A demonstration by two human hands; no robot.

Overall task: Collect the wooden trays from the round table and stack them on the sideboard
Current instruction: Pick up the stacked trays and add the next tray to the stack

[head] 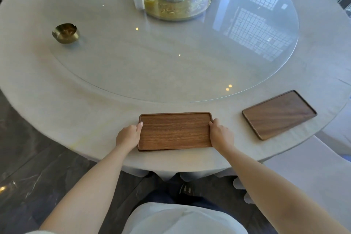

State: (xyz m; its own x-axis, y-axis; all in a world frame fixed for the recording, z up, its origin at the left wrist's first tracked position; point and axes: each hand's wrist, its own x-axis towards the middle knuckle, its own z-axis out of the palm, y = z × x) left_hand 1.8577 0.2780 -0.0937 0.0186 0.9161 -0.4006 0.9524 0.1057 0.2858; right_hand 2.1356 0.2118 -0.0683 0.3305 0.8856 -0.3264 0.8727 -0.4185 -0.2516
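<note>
A rectangular wooden tray (174, 131) lies flat near the front edge of the round table (76, 112), right before me. My left hand (129, 135) grips its left short side and my right hand (221, 134) grips its right short side, thumbs over the rim. A dark edge under the tray's front may be another tray; I cannot tell. A second, darker wooden tray (278, 114) lies at an angle on the table to the right, untouched. The sideboard is out of view.
A large glass turntable (190, 66) covers the table's middle, with a gold base (178, 2) at its centre. A small brass bowl (66, 33) sits at the left. A pale upholstered chair (303, 173) stands at the right, dark marble floor at the left.
</note>
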